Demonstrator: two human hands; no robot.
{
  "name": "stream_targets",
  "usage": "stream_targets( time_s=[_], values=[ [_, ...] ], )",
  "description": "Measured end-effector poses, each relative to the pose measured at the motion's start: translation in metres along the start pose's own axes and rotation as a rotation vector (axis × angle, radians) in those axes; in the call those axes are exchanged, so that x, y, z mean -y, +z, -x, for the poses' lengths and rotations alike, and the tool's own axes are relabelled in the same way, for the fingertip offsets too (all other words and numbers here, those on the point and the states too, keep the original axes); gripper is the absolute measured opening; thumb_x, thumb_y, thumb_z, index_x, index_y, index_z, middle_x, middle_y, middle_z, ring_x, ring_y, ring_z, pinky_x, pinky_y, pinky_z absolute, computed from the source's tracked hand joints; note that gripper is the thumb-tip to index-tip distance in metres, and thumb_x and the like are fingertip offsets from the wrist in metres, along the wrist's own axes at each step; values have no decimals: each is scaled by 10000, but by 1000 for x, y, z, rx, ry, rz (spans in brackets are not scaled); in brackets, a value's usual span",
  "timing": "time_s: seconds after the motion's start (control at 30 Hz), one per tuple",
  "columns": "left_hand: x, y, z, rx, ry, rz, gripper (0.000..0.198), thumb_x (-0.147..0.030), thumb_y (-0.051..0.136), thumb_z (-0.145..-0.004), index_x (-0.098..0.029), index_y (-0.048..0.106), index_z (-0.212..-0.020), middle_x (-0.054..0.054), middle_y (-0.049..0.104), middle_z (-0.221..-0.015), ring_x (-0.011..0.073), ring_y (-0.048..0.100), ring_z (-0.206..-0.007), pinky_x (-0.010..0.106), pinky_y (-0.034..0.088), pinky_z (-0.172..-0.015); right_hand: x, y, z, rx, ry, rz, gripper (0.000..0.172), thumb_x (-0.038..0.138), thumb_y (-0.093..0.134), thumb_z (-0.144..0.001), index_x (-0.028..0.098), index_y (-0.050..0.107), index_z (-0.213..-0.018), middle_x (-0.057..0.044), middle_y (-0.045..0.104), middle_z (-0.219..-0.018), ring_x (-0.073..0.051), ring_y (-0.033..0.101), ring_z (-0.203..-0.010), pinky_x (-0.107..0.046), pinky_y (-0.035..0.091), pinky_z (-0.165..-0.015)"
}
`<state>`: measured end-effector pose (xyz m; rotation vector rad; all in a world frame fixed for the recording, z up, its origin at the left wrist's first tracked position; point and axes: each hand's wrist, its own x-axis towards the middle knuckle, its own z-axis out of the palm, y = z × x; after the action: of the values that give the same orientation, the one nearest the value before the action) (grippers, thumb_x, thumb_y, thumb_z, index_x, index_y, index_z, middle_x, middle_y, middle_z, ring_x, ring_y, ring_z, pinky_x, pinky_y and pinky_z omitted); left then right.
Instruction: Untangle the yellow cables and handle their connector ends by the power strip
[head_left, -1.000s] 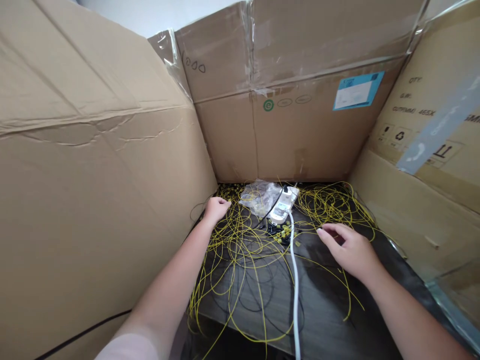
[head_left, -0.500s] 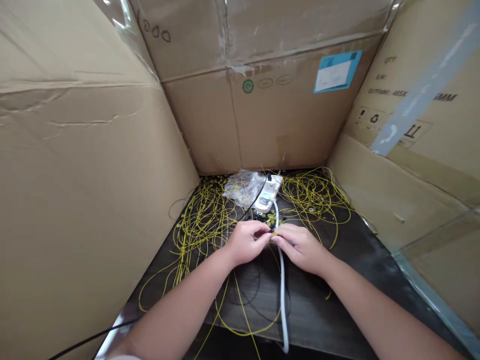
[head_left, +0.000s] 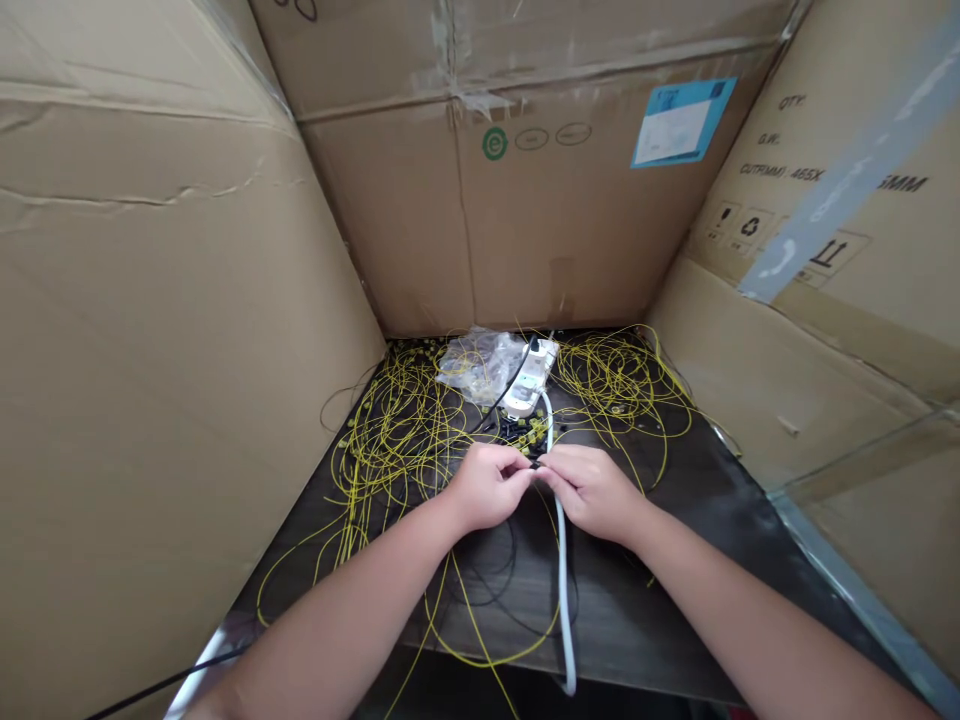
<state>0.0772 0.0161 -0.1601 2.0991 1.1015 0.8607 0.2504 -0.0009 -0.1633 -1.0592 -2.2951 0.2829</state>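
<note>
My left hand [head_left: 491, 487] and my right hand [head_left: 591, 490] meet fingertip to fingertip above the dark tabletop. Pinched between them is a small black piece [head_left: 535, 464], mostly covered by the fingers, its exact kind too small to make out. Right behind the fingertips lies a pile of small black and yellow pieces [head_left: 526, 430]. A white cable [head_left: 563, 585] passes under my right hand's fingers toward the front edge. Thin yellow cables [head_left: 397, 430] lie in a loose tangle beyond my left hand.
Beyond the pile stand a white power strip [head_left: 528, 385] with a black plug and a crumpled clear plastic bag [head_left: 480, 365]. More looped yellow cable [head_left: 619, 385] lies at right. Cardboard boxes [head_left: 555, 230] wall in the dark table [head_left: 675, 600] at the back and both sides.
A bit of yellow showed at my fingertips before; now a black piece shows there. My hands stay together in nearly the same place. The view has tipped slightly downward.
</note>
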Motion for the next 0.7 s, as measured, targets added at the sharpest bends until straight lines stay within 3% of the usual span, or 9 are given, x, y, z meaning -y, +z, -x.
stream_targets(
  time_s=[0.17,0.3,0.47,0.6,0.7],
  values=[
    [7,-3,-4,80,-166,168,249,-244,540,-732,-131,557,-511,-19,509,-460,72,414,-441,191,317,-440,-6,-1,0,-12,-58,200,251,216,376,-869,158,578,-733,-54,547,-666,-143,472,-635,-271,361,-611],
    [14,-9,-9,47,-236,285,256,-281,531,-736,-123,527,-535,-31,458,-455,67,379,-430,196,303,-438,-15,-4,-4,-74,41,236,232,243,396,-870,157,610,-843,-64,599,-750,-154,530,-724,-268,395,-693],
    [20,-8,-11,-69,-182,338,246,-314,509,-763,-128,519,-604,-36,435,-509,68,368,-469,195,302,-461,-17,-3,-26,34,219,343,264,288,389,-864,204,614,-972,-58,653,-889,-173,590,-819,-261,413,-715],
    [24,-6,-11,-99,-139,295,249,-333,495,-780,-129,549,-648,-36,433,-527,70,360,-478,195,302,-467,-15,1,-46,157,345,468,300,303,398,-842,249,586,-1070,-67,671,-864,-202,620,-772,-271,403,-638],
    [26,-6,-12,-125,-126,277,245,-337,507,-774,-126,573,-668,-30,455,-544,72,375,-485,198,317,-476,-12,1,-51,180,376,517,329,324,433,-816,237,571,-1102,-85,672,-826,-221,622,-725,-272,384,-585]
  ],
)
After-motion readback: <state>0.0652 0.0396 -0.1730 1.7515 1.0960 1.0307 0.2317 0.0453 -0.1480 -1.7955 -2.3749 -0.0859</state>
